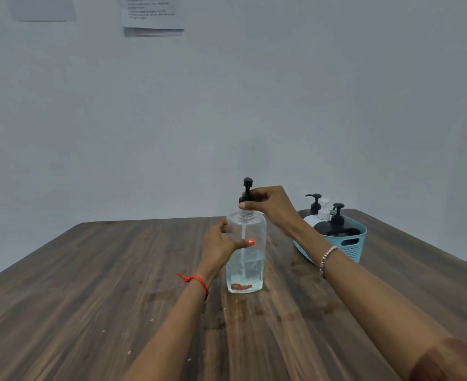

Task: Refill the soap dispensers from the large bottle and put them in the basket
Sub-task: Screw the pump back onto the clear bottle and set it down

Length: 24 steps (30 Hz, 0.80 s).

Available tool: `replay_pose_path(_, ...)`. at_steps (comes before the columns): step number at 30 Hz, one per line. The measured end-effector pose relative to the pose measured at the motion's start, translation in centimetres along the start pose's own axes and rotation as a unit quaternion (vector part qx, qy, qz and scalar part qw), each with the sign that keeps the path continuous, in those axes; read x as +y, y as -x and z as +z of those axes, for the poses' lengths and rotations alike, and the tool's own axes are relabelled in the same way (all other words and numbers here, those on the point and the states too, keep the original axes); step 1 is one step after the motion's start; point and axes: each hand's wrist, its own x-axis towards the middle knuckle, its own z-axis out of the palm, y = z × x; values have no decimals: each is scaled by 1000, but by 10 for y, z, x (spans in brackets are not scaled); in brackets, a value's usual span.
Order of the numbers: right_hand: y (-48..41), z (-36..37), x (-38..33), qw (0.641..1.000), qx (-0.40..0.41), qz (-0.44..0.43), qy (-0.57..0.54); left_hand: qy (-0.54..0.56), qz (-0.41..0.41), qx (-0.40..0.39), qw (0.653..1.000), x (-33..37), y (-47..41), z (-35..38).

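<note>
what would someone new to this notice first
The partly filled clear bottle stands in the middle of the wooden table. The left hand holds its body and the right hand pinches the black pump at its neck. To the right, a blue basket holds a black dispenser with paler ones behind it.

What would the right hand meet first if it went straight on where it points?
The black pump of the clear bottle; the right hand has its grip on the pump's collar. Beyond that only bare wall shows, depth unclear.
</note>
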Motion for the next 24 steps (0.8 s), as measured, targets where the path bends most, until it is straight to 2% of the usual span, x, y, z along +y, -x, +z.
replay_pose_path(3,-1,3,-2,999,1,-2,36,-3,1,-1,1000,-1,1,-1)
replay_pose_path(7,-4,14,-7,984,76,-31,161,-1,-7,14,1000,-1,0,2)
replay_pose_path(9,-6,18,-5,979,89,-27,180,4,-13,13,1000,-1,-1,3)
replay_pose_path(13,-2,14,-1,992,45,69,96,26,-18,25,999,-3,-1,2)
replay_pose_path(16,1,8,2,994,77,75,3,28,-19,25,999,-3,-3,2)
replay_pose_path(18,1,2,2,994,55,84,-34,26,-20,19,999,-2,-3,2)
replay_pose_path(20,1,-1,3,996,30,78,-43,26,-20,15,999,-2,-2,1)
replay_pose_path(24,3,2,2,997,45,62,9,30,-15,2,999,-2,0,1)
